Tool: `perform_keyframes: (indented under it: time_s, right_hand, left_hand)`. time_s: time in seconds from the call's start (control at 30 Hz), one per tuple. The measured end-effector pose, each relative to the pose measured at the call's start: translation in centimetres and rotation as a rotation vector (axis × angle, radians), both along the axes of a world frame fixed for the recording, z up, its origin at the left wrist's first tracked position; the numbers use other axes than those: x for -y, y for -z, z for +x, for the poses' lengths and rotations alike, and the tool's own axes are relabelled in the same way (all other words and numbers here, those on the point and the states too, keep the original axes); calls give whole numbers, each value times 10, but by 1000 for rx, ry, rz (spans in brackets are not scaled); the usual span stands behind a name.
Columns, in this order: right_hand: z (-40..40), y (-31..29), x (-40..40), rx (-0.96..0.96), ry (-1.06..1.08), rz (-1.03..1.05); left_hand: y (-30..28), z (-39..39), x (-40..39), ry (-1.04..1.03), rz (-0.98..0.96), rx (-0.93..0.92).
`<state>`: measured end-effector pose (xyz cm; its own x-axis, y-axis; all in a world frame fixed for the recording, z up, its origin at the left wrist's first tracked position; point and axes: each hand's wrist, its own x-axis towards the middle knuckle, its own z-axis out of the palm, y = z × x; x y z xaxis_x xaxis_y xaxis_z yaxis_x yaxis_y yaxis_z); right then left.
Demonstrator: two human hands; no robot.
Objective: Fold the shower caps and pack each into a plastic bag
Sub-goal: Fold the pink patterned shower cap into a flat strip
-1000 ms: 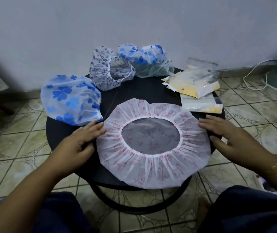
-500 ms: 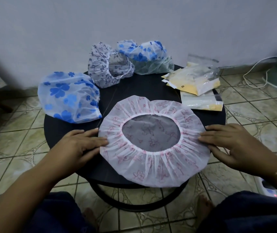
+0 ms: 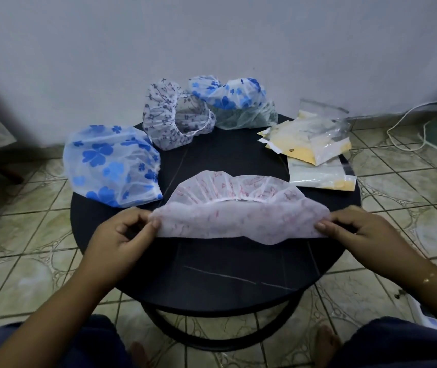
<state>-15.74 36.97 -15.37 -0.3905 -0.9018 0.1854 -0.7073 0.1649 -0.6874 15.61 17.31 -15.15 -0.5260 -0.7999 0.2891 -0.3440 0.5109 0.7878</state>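
From the head view, the first fold is under way. The left hand (image 3: 125, 229) pinches the left end of the pink cap (image 3: 238, 216) between thumb and fingers, and the right hand (image 3: 355, 227) pinches the right end in the same way. The near half of the cap is lifted between the two hands and turned up toward the far half, whose gathered elastic edge shows just beyond the raised flap. The far half rests on the desk (image 3: 238, 274).

I would judge the cap to be about halfway through its first fold. The next move looks to call for laying the raised half flat over the far one, edges matched, then pressing out the air before folding smaller. The film is thin and springy, so it may slip open once released.

Beyond the left hand and just to its outside sits a blue-flowered cap (image 3: 111, 166). Farther off, between the hands, are a dark-sprigged cap (image 3: 174, 120) and another blue cap (image 3: 233, 102), touching each other. Beyond the right hand lie the bags (image 3: 315, 147), apart from the pink cap, so a reach will be needed for packing. No cap is packed yet, as far as I can see.
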Motion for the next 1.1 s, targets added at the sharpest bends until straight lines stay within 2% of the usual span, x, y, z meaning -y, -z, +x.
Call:
perform_keyframes:
  time_s: [0.07, 0.13, 0.23, 0.33, 0.5, 0.73, 0.87, 0.97, 1.03, 1.1]
  right_hand:
    - [2, -1, 6, 132, 71, 31]
    - [3, -3, 13, 215, 153, 52]
    - [4, -3, 24, 224, 232, 89]
    - [6, -6, 31, 173, 262, 145]
    - [7, -4, 39, 39, 281, 227]
    - [11, 0, 46, -174, 301, 324]
    - [12, 1, 46, -202, 325, 321]
    - [16, -1, 45, -236, 349, 236]
    - [19, -5, 46, -333, 365, 143]
    - [25, -11, 48, -409, 330, 21]
  left_hand:
    - [0, -7, 0, -91, 128, -53]
    - [3, -12, 5, -161, 214, -15]
    - [5, -15, 8, -217, 274, 44]
    - [4, -16, 7, -242, 234, 59]
    - [4, -18, 5, -301, 47, 203]
    - [7, -18, 13, -306, 52, 495]
    - [4, -14, 9, -290, 50, 492]
    - [0, -13, 2, -326, -121, 486]
    - [-7, -16, -1, -285, -376, 394]
    - [-17, -24, -7, -143, -613, 259]
